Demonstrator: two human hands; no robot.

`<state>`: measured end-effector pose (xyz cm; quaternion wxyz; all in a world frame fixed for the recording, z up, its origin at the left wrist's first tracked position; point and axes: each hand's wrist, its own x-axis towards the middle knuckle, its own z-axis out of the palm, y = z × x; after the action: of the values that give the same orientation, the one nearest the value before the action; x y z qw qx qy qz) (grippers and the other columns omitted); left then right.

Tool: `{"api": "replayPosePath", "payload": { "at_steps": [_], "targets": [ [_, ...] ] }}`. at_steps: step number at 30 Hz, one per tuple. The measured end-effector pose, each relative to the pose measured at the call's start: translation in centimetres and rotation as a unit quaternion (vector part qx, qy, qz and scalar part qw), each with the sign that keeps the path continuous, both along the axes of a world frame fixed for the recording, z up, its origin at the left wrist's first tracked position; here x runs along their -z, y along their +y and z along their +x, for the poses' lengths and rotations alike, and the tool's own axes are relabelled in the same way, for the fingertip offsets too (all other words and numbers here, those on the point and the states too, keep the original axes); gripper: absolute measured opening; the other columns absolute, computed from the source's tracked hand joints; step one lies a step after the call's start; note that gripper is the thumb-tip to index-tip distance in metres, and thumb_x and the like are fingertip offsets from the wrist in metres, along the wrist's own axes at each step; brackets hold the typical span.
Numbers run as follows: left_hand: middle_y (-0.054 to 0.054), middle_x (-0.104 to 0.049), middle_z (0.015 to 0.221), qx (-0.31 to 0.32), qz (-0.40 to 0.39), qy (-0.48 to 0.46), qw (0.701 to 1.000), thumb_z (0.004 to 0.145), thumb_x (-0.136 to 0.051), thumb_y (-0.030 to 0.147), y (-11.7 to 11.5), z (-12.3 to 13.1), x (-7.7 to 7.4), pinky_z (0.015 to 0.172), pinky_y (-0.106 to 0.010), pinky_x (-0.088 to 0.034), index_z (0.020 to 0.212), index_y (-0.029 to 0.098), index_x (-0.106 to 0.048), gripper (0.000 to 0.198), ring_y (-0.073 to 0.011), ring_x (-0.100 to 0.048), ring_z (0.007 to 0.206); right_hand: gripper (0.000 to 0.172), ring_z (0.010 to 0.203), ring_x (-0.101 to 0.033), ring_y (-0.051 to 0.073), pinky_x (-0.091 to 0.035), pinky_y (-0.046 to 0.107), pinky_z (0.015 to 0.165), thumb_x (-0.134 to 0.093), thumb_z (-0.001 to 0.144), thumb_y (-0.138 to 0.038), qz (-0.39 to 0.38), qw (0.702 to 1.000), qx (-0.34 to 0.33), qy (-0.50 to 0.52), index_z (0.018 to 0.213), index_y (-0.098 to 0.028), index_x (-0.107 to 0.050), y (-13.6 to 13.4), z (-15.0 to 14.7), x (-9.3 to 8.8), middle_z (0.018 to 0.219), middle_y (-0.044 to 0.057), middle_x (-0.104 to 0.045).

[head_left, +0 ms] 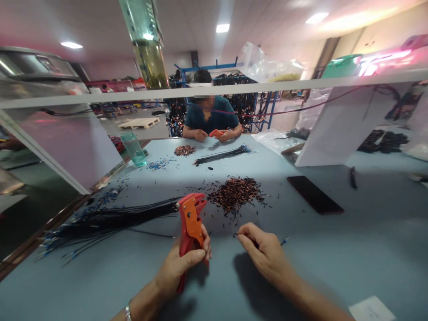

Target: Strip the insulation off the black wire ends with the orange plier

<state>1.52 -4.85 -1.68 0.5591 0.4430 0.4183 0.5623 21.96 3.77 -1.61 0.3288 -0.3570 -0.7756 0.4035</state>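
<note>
My left hand [180,263] is wrapped round the handles of a red and orange wire stripper [191,218], its jaws pointing up. To the right, my right hand [262,249] pinches a thin black wire [236,235] between thumb and fingertips. A blue-tipped end [285,240] pokes out on the far side of that hand; the stretch between is hidden by the fingers. Beyond both hands lies a pile of short black and copper-coloured pieces [236,194]. Left of the stripper, a bundle of black wires [123,216] with blue and bare ends rests on the table.
A dark phone [314,195] lies at the right. Across the table [160,178], a co-worker [210,113] holds a similar red tool behind a second wire bundle [222,155]. A green cup [133,149] stands at the left, beside scattered blue bits [158,164]. A white shelf [180,94] spans overhead.
</note>
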Motion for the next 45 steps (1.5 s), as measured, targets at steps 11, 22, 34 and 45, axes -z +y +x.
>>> {"api": "replayPosePath", "payload": {
  "at_steps": [11,22,34,45],
  "targets": [
    [-0.009,-0.059,0.09,-0.103,0.283,0.565,0.768,0.068,-0.054,0.011,0.6,0.0,0.6,0.068,-0.035,-0.043,0.11,0.018,-0.049,0.043,-0.0226,-0.054,0.077,0.021,0.05,-0.036,0.009,-0.03,0.02,0.047,-0.055,0.082,-0.036,-0.24,0.965,-0.062,0.092,0.072,-0.017,-0.056,0.3,-0.4,0.3,0.059,-0.006,-0.046],
    [-0.013,-0.059,0.092,-0.052,0.314,0.637,0.702,0.073,-0.051,0.015,0.3,0.2,0.5,0.069,-0.041,-0.041,0.113,0.016,-0.046,0.041,-0.0257,-0.052,0.079,0.012,0.056,-0.039,0.01,-0.032,0.02,0.053,-0.06,0.071,-0.028,-0.298,0.941,-0.1,0.124,0.067,-0.019,-0.053,-0.4,-0.6,-0.4,0.06,-0.006,-0.048],
    [-0.014,-0.061,0.093,-0.063,0.33,0.63,0.7,0.072,-0.051,0.014,0.3,0.2,0.6,0.068,-0.04,-0.041,0.116,0.014,-0.047,0.044,-0.026,-0.053,0.078,0.017,0.056,-0.038,0.009,-0.032,0.021,0.053,-0.061,0.073,-0.03,-0.283,0.941,-0.135,0.125,0.065,-0.019,-0.051,-0.7,-0.6,-0.3,0.061,-0.006,-0.046],
    [-0.013,-0.06,0.092,-0.056,0.314,0.631,0.707,0.069,-0.052,0.014,0.3,0.1,0.9,0.069,-0.04,-0.04,0.112,0.016,-0.049,0.044,-0.0254,-0.053,0.078,0.008,0.055,-0.043,0.009,-0.037,0.021,0.055,-0.059,0.072,-0.025,-0.288,0.939,-0.133,0.131,0.069,-0.019,-0.054,-0.8,-0.7,-0.4,0.061,-0.006,-0.05]
  ]
}}
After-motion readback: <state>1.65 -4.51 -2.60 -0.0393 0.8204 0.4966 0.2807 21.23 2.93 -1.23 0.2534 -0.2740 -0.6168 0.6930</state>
